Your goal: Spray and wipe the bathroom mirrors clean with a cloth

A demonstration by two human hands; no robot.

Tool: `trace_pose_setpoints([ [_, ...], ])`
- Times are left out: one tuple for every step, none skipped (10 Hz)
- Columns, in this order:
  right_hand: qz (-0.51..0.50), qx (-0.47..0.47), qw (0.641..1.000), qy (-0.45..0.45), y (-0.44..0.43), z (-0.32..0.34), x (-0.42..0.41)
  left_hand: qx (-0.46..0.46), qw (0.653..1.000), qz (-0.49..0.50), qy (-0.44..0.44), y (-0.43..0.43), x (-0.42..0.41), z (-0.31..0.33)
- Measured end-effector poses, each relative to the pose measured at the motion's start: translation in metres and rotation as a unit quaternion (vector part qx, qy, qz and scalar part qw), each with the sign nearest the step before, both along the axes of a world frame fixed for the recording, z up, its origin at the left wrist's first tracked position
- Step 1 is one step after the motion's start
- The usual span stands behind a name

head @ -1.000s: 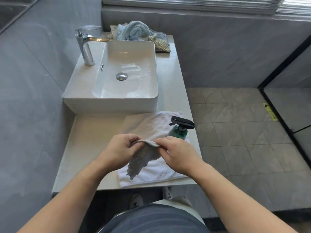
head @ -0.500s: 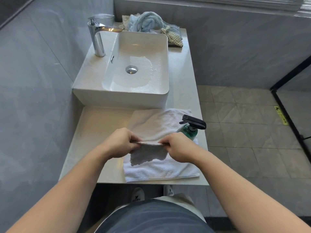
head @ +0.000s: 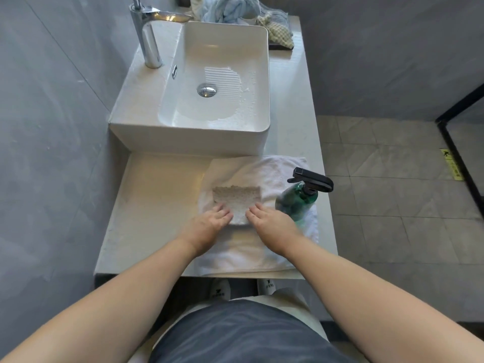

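Note:
A small grey textured cloth [head: 237, 199] lies folded flat on a white towel [head: 272, 171] spread over the counter. My left hand [head: 209, 225] rests on the cloth's near left corner and my right hand [head: 269, 221] on its near right corner, fingers laid fairly flat on it. A green spray bottle [head: 298, 200] with a black trigger head stands on the towel just right of my right hand. No mirror shows in this view.
A white basin [head: 259, 74] with a chrome tap [head: 148, 35] sits on the pale counter [head: 157, 195] beyond the towel. Blue and checked cloths [head: 235, 10] are piled at the far end. Grey walls stand left and behind; tiled floor lies right.
The cloth hung bunched between both hands above the towel; now it lies folded flat on the towel with both hands resting on its near edge.

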State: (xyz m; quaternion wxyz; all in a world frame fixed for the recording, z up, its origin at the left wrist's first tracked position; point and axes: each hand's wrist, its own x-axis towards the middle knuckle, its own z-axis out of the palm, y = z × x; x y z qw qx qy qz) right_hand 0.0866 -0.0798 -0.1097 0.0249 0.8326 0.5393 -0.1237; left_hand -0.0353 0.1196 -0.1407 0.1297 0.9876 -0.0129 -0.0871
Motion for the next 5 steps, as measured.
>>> trace_pose_setpoints([
  [0.007,-0.038,0.999,0.012,-0.004,-0.014,-0.007,0.025,0.999,-0.017,0.031,-0.009,-0.011,-0.007],
  [0.017,-0.053,0.998,0.017,-0.002,-0.012,-0.009,0.065,0.998,-0.021,0.007,-0.010,-0.012,-0.008],
  [0.005,-0.080,0.997,0.008,-0.003,-0.010,-0.011,0.077,0.997,-0.031,0.003,-0.012,-0.016,-0.011],
  [0.007,-0.053,0.998,0.018,-0.007,-0.015,-0.014,0.079,0.996,-0.020,0.038,-0.009,-0.021,-0.006],
  [-0.005,0.071,0.997,-0.002,-0.026,-0.022,-0.015,0.063,0.998,-0.004,-0.029,-0.009,-0.032,-0.004],
])
